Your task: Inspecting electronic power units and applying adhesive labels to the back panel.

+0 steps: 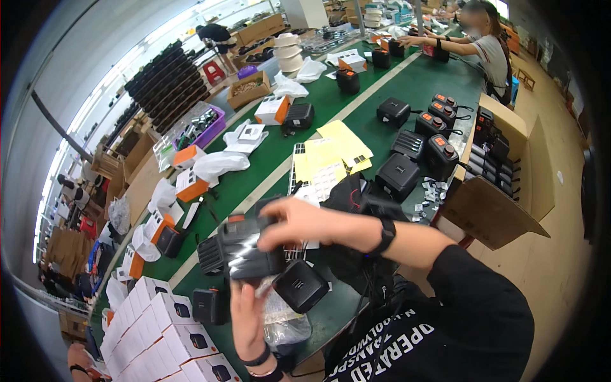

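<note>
Both of my hands grip a black box-shaped device [245, 245] above the green table, blurred by motion. From the upper right my right hand [296, 223] wraps its top and side, while my left hand [247, 312] supports it underneath. Its ribbed side catches the light, and a bit of orange shows at its upper edge. Just below to the right lies another black device [301, 286]. One more black ribbed device [210, 256] is partly hidden behind the held one. A clear plastic bag [289, 325] lies beside my left wrist.
White boxes [159, 331] are stacked at the near left. Yellow sheets [334, 149] lie mid-table, and several black devices [398, 175] stand to the right. An open carton [496, 204] sits beyond the right edge. A person [490, 51] works at the far right.
</note>
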Demonstrator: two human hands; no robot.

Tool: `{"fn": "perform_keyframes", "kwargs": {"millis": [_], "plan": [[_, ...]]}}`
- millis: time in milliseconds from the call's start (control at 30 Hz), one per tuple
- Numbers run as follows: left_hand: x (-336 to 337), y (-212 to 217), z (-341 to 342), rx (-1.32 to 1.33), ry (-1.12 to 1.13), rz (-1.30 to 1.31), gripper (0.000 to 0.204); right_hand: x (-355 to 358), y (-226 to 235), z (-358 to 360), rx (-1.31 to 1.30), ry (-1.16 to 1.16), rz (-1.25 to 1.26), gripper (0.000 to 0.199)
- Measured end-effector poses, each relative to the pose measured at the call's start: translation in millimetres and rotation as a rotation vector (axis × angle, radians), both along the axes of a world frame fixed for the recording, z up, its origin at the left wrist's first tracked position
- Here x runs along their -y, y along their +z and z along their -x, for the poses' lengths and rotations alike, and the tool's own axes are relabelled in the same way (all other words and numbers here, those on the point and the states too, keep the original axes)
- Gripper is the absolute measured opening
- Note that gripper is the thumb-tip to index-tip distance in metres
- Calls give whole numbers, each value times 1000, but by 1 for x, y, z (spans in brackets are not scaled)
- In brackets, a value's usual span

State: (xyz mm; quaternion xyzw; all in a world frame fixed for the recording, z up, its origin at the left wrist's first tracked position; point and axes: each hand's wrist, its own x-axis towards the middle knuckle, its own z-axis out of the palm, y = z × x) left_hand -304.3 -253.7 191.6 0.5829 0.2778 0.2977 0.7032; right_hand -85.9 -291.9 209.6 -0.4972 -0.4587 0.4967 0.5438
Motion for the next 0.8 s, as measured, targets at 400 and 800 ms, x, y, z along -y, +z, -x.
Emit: {"fn": "perform_keyframes", "kwargs": {"millis": [400,800], "plan": [[-188,-77,12,-933,258,-598,101,-187,-94,-86,800,-692,166,54],[-153,-8,-17,-163,344,-266,57,-31,-33,-38,522,-155,-173,62]]}}
